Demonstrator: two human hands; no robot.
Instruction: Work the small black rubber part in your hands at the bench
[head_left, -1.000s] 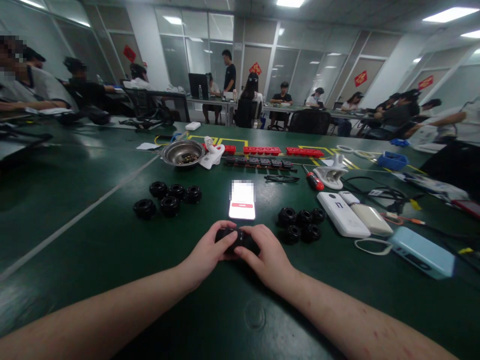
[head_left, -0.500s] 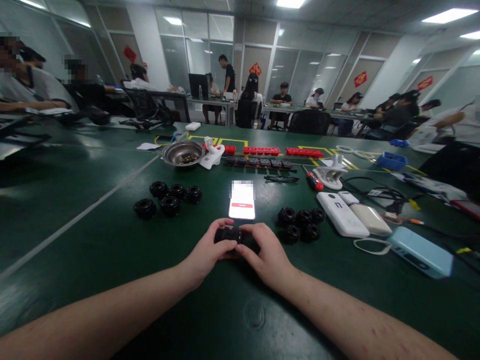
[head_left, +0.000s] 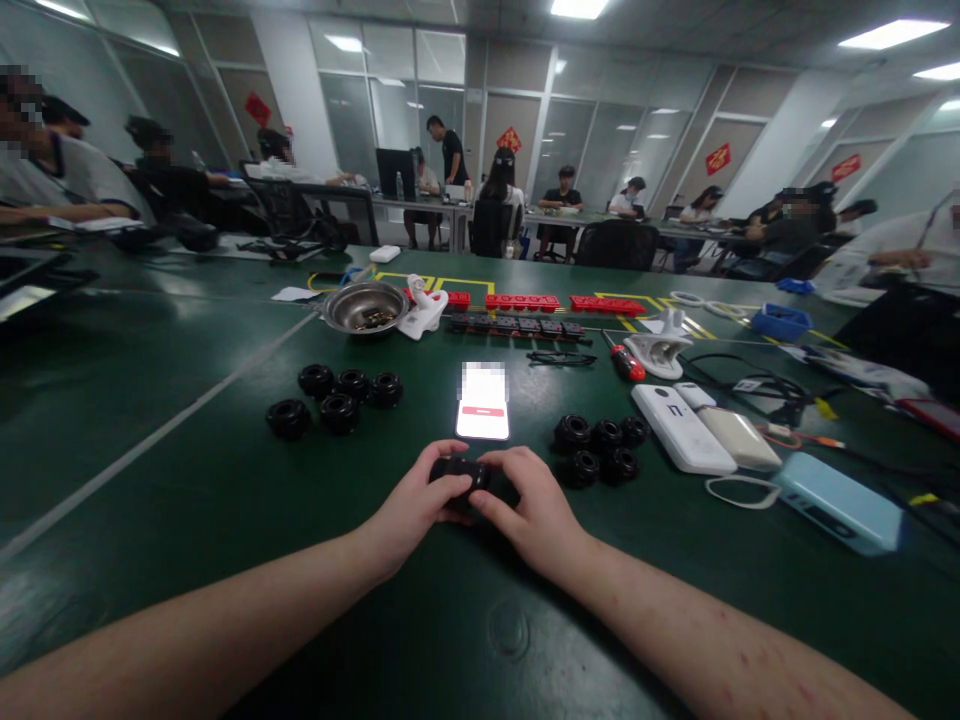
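Between my two hands is a black cylindrical part point(head_left: 455, 470), lying sideways low over the table. My left hand point(head_left: 422, 492) is closed round its left side, thumb across the front. The fingertips and thumb of my right hand point(head_left: 532, 498) pinch its right end. Just beyond them lies a phone point(head_left: 483, 405) with a lit white screen and a red bar. Several black ring-shaped parts point(head_left: 340, 410) with centre holes sit in a group to the left. To the right is another group of similar black ring-shaped parts point(head_left: 606, 432).
Farther back are a metal bowl point(head_left: 341, 318) with small pieces, a white stand point(head_left: 424, 312), red strips point(head_left: 523, 302) and a black strip point(head_left: 517, 327). Rightward lie a screwdriver point(head_left: 628, 362), a white power bank point(head_left: 679, 430), a light-blue device point(head_left: 840, 502) and cables. People sit at tables behind.
The black part has turned slightly between my fingers, showing a shinier side. My hands stay in nearly the same place, and the view has shifted very slightly.
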